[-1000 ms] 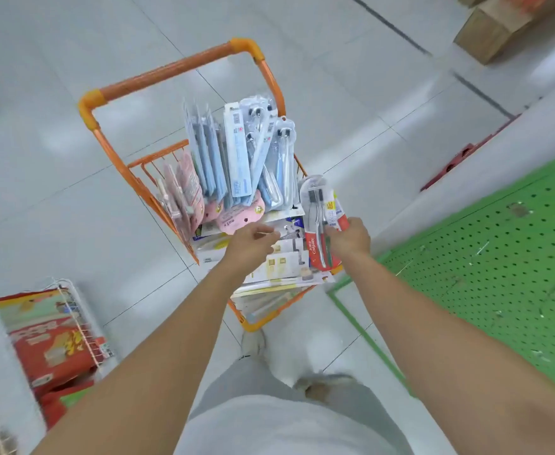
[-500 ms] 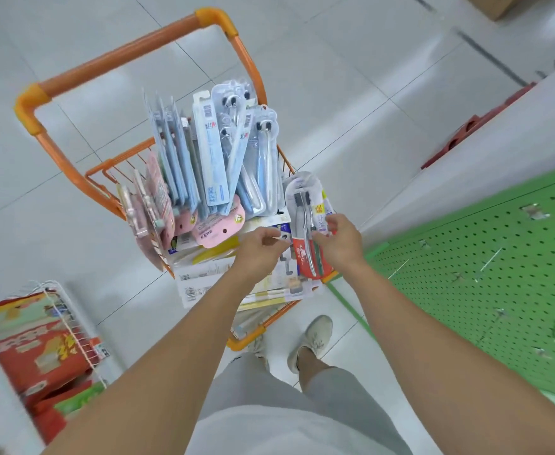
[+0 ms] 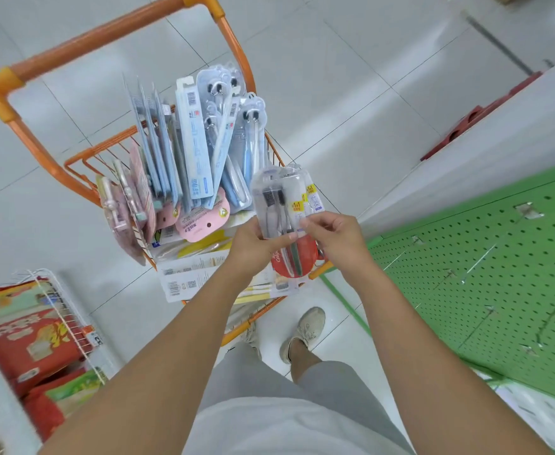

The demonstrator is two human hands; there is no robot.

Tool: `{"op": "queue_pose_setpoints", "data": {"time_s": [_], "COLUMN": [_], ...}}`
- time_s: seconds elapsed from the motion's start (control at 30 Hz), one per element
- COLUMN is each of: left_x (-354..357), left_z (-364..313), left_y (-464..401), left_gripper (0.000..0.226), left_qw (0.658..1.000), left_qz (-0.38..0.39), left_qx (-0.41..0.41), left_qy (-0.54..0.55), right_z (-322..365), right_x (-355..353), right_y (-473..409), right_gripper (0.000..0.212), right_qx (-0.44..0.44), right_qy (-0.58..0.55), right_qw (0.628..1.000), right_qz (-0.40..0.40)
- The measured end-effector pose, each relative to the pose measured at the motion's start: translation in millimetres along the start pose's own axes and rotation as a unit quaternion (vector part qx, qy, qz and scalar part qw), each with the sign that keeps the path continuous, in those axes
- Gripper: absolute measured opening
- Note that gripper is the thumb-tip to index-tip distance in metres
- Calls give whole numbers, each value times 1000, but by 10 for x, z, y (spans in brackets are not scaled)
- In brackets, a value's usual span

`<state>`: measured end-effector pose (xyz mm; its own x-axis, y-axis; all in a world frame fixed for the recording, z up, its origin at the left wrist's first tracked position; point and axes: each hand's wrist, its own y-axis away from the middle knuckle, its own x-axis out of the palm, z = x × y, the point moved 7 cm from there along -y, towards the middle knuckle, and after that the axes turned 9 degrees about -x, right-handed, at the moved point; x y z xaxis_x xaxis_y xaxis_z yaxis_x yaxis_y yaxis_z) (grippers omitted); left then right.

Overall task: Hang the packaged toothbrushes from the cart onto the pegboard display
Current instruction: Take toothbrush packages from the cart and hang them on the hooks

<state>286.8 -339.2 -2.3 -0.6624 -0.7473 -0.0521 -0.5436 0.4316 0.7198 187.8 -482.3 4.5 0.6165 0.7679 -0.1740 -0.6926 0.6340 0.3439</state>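
Observation:
An orange wire cart [image 3: 72,165] stands in front of me, full of packaged toothbrushes [image 3: 194,149], blue and pink ones upright, flat white packs lying below. Over the cart's near right corner both hands hold a clear red-bottomed toothbrush pack [image 3: 282,211] upright. My left hand [image 3: 253,244] grips its left edge with the thumb across the front. My right hand [image 3: 335,238] pinches its right side. The green pegboard [image 3: 499,274] with several bare metal hooks lies to my right.
A white wire rack with red and green bagged goods [image 3: 30,333] stands at lower left. Red floor stands [image 3: 479,116] sit by the white base panel at right. My shoes [image 3: 305,330] are on grey floor tiles beside the cart.
The red-bottomed pack has come up out of the cart. My left hand left the flat packs and took hold of its left edge; the view shifted closer to the cart.

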Motion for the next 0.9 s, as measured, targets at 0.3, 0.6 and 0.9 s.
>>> {"op": "queue_pose_setpoints", "data": {"time_s": [0.3,0.6,0.9], "left_x": [-610,-685,551], "left_z": [136,182,-424], "left_y": [154,216,555], "left_gripper": [27,28,40], "left_qw": [996,996,973], "left_qz": [-82,-67,224], "left_qx": [-8,-13,32], "left_qy": [34,55,45], "right_z": [-183,30,730], "right_x": [165,-107,-1031], "right_y": [-511,-216,1303], "right_gripper": [35,21,10], "right_qx": [-1,-13,-71], "right_qy": [244,161,-95], "right_qw": [968,977,977], "right_qz": [-55,-139,-178]}}
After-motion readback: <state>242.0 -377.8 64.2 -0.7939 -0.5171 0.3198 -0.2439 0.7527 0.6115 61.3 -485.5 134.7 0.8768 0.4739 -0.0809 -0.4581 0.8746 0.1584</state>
